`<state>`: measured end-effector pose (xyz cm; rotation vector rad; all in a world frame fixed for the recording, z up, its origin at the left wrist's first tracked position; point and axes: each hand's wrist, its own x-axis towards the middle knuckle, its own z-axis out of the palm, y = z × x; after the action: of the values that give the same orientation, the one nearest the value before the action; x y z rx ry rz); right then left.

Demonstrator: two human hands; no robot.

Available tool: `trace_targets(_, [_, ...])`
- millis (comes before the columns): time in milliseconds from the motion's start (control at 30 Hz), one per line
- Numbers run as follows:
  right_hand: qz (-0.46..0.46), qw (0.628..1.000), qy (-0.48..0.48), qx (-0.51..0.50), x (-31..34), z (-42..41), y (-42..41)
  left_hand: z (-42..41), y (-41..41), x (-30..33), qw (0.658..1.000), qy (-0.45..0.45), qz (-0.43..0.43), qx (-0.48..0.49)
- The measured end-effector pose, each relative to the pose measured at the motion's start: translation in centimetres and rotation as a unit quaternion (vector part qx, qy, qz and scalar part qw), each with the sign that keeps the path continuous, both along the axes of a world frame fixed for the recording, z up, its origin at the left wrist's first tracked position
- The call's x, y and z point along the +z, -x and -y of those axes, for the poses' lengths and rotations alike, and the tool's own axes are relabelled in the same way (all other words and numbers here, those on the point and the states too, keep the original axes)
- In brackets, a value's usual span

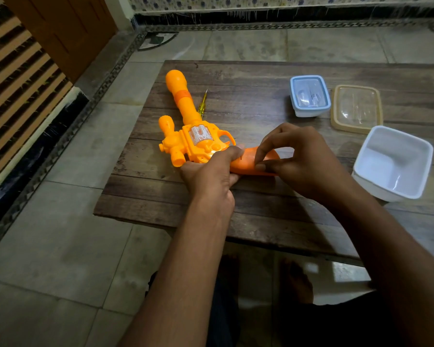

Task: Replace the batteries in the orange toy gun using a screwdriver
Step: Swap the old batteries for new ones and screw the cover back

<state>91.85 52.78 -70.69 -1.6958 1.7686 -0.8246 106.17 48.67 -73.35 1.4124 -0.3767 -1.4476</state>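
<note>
The orange toy gun (186, 126) lies flat on the wooden table (261, 201), barrel pointing away toward the far left. My left hand (211, 176) grips the gun where the body meets the handle. My right hand (301, 159) pinches the darker orange handle (246, 162) with thumb and fingertips. A yellow screwdriver (203, 104) lies on the table just right of the barrel, partly hidden behind it. No batteries show.
A small lidded container with a blue rim (310, 95) stands at the back right. A loose beige-rimmed clear lid (356, 108) lies beside it. An open white tub (392, 162) sits at the right. Tiled floor surrounds the table.
</note>
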Motion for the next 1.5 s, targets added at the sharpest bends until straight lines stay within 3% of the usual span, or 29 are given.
trace_targets(367, [0.013,1.0,0.002,0.013,0.4,-0.1,0.1,0.0,0.0,0.0,1.0,0.015,-0.004,0.005])
trace_targets(767, [0.08,0.995,-0.026,-0.056,-0.2,0.1,-0.3,-0.1,0.1,0.1,1.0,0.003,0.002,-0.004])
trace_targets(1067, [0.09,0.996,-0.015,-0.026,-0.7,0.3,0.5,-0.1,0.0,0.2,1.0,0.003,0.0,0.002])
trace_targets(1267, [0.175,0.983,0.011,-0.05,-0.8,0.3,0.9,-0.3,-0.2,0.7,1.0,-0.012,-0.003,-0.002])
trace_targets(1500, [0.067,0.994,0.069,-0.052,-1.3,1.8,-0.4,-0.3,-1.0,0.9,1.0,0.002,0.019,0.016])
